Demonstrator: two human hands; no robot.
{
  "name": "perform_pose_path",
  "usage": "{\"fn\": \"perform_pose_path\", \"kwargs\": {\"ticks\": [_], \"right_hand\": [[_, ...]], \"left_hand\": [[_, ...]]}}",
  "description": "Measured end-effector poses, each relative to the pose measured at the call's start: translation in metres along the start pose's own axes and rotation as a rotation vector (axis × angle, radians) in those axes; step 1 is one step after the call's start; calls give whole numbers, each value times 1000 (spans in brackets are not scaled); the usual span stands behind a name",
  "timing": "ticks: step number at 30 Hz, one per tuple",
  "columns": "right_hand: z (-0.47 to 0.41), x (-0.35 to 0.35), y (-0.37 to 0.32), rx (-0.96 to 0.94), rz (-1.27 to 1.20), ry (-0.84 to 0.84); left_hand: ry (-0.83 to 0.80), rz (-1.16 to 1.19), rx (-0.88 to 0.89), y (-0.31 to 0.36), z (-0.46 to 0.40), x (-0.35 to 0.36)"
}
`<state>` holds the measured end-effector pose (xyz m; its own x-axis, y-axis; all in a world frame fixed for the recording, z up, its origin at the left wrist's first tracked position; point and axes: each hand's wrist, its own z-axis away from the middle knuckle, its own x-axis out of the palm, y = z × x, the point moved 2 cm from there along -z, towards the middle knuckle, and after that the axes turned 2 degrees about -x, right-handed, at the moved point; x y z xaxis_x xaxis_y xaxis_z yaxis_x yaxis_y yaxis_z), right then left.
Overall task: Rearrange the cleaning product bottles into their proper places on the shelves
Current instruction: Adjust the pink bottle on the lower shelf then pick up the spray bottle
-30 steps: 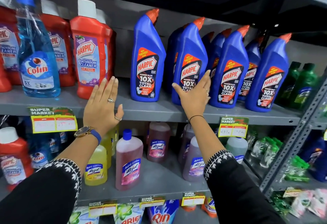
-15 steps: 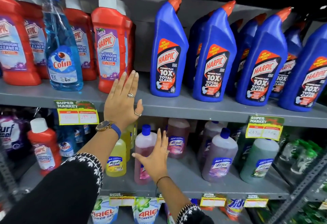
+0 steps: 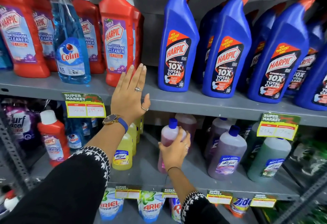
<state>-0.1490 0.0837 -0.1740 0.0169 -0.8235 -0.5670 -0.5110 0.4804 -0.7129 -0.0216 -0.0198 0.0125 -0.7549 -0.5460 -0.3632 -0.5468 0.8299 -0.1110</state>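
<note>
Now my right hand is wrapped around the pink bottle on the lower shelf, at five o'clock from my left hand, flat with fingers spread.

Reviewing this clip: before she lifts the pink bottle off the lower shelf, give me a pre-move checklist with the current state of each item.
1. Right hand wrapped around pink Lizol bottle: ok.
2. Bottle's blue cap on: ok.
3. Bottle upright: not ok, it leans slightly.
4. Left hand free: ok, open and flat by the upper shelf edge, holding nothing.
5. Clear lift path: cannot tell; the upper shelf sits close above the cap.
6. Neighbouring purple bottle clear of the grip: ok, a gap shows.
</note>
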Motion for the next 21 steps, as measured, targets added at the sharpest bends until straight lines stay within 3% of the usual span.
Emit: {"fn": "perform_pose_path", "kwargs": {"ticks": [5,21], "right_hand": [[-24,-28,34,77,62,115],[-25,-36,48,41,47,75]], "left_hand": [[-6,-9,4,-1,1,1],[-9,0,-2,-1,1,2]]}}
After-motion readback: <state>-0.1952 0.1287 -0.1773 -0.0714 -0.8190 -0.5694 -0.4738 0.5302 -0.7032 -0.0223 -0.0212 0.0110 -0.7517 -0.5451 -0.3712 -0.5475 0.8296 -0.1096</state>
